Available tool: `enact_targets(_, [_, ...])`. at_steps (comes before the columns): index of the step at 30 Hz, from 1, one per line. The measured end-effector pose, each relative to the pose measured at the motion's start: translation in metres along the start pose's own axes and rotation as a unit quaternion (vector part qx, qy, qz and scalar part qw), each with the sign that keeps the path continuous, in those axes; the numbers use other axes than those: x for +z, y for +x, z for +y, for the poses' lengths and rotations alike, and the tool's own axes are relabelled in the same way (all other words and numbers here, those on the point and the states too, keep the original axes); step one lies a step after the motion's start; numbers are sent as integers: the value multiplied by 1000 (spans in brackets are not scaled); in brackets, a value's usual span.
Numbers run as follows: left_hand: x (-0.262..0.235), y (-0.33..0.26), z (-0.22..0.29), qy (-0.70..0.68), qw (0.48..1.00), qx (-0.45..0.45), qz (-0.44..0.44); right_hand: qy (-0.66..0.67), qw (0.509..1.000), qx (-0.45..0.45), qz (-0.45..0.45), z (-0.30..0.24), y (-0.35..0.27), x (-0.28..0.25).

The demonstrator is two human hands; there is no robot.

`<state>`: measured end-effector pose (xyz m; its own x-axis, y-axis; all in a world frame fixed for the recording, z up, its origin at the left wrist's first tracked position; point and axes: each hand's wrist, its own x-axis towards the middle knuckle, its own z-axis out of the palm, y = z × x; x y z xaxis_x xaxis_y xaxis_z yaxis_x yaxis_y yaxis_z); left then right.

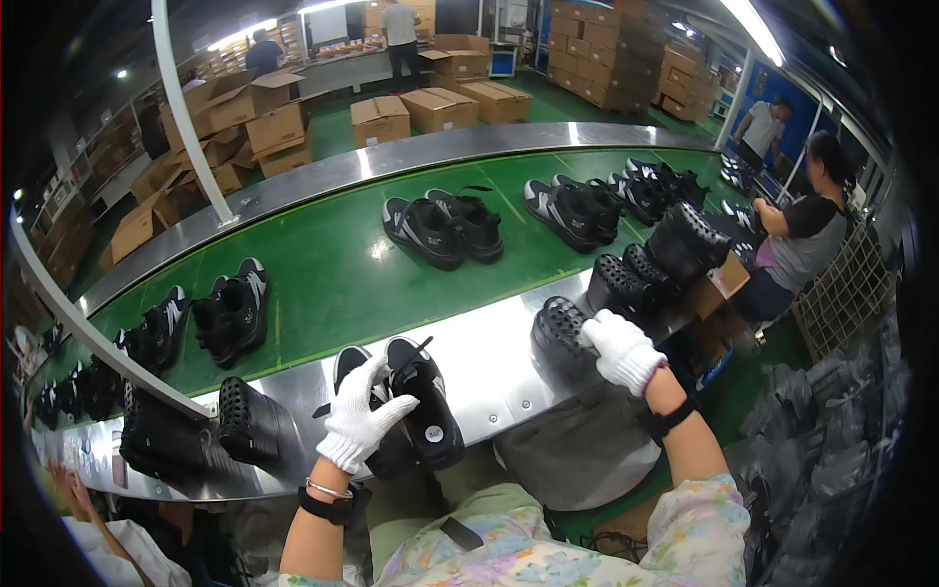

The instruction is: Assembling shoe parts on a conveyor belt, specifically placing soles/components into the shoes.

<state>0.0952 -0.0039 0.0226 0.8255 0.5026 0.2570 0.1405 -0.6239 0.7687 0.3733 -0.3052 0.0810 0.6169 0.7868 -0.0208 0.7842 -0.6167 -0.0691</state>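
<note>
On the shiny steel rim of the table [489, 367], just short of the green conveyor belt [333, 279], your white-gloved left hand [358, 419] grips a pair of black lace-up sneakers [416, 406], toes toward you, steadying them together. Your gloved right hand [620, 349] rests closed over a black perforated shoe mould [559, 333], pinning it upright at the rim.

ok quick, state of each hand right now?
Left hand: white-gloved, closed on a pair of black sneakers at the metal conveyor edge.
Right hand: white-gloved, fingers closed on a black perforated shoe last.
</note>
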Motion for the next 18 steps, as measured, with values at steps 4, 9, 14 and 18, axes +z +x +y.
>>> enact_targets(4, [-17, -7, 25, -60, 995, 17, 79, 102, 969, -100, 202, -9, -22, -28])
enact_targets(9, [-20, -1, 71, -482, 876, -17, 13, 274, 882, -306, 230, -110, -20, -50])
enact_targets(14, [-35, -38, 84, -538, 831, -131, 46, 397, 822, -404, 63, -199, -24, -24])
enact_targets(18, [-4, -26, 91, -403, 883, -99, 220, 445, 856, -248, 88, -223, -53, -24])
